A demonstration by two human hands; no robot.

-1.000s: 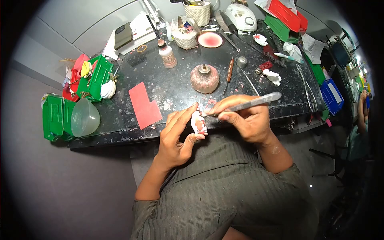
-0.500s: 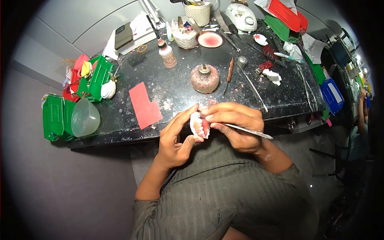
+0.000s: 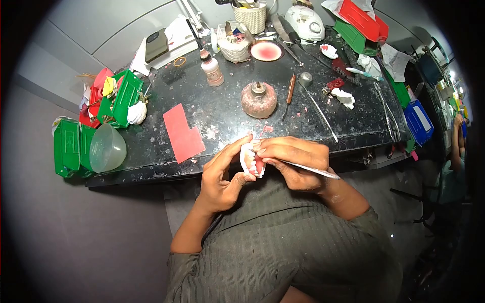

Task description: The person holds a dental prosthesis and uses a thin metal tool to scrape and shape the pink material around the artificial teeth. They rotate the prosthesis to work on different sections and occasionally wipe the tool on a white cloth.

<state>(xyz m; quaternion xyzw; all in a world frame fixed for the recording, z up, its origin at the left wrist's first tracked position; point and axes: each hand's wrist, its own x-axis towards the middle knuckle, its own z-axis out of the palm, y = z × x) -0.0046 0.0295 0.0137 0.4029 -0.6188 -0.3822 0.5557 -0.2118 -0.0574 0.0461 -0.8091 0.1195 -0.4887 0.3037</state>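
My left hand [image 3: 222,177] is closed around a white dental model [image 3: 248,160] with teeth and red wax on it, gripping it between thumb and fingers just in front of the bench edge. My right hand [image 3: 298,159] is closed on a thin metal wax carver [image 3: 316,170], whose handle sticks out to the lower right. The fingertips of that hand are against the model's right side and hide the carver's working end. Beyond my hands, a glass spirit burner [image 3: 258,100] stands on the black bench. A cut sheet of red wax [image 3: 183,134] lies to the left.
Behind are a dropper bottle [image 3: 211,70], a wax-stained dish [image 3: 266,50] and a white machine [image 3: 304,22]. A wooden-handled tool [image 3: 289,96] and a long metal tool [image 3: 321,111] lie right of the burner. Green bins [image 3: 68,148] and a translucent bowl [image 3: 108,149] stand left.
My right hand has shifted slightly left and down against the model, and the carver's handle has moved a little with it. The left hand stays nearly still.
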